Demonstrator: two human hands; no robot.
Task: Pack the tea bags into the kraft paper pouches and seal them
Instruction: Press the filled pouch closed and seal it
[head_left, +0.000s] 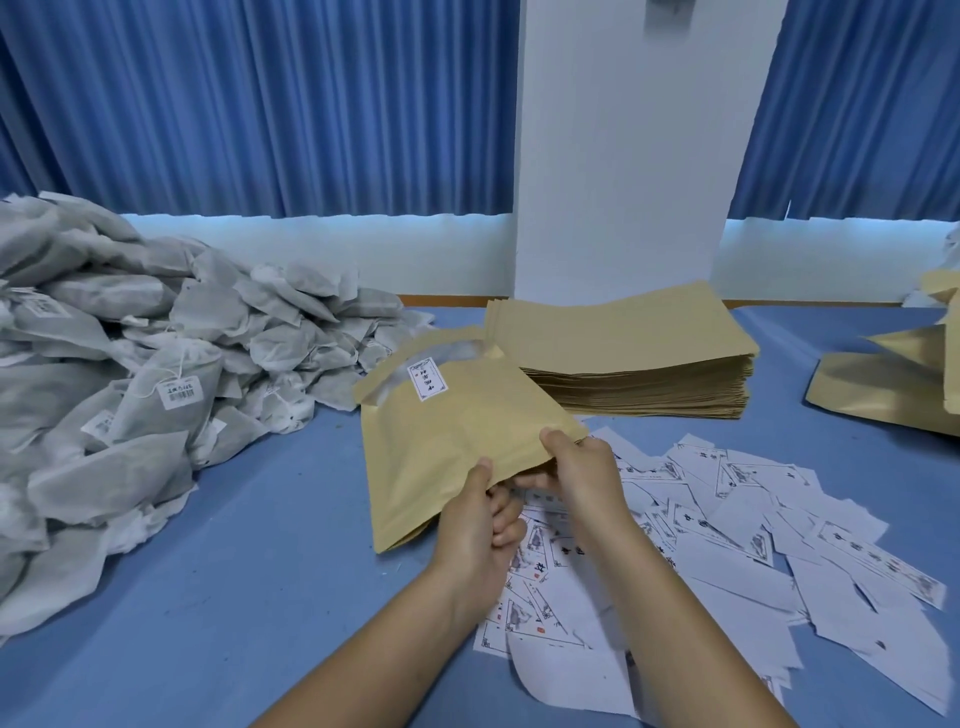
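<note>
Your left hand (470, 525) and right hand (582, 467) pinch the smooth tan kraft paper pouch (457, 441) at its near edge, fingers largely hidden beneath. The print on its white label (428, 382) is illegible.

Single head-worn wide-angle view, facing forward and down across the blue table (260, 545) toward the curtains (260, 104); left hand (475, 525) and right hand (584, 475) close, lower centre.

pouch (457, 447) held | left hand (475, 525) + right hand (576, 470) | tea bags (156, 353) left
</note>
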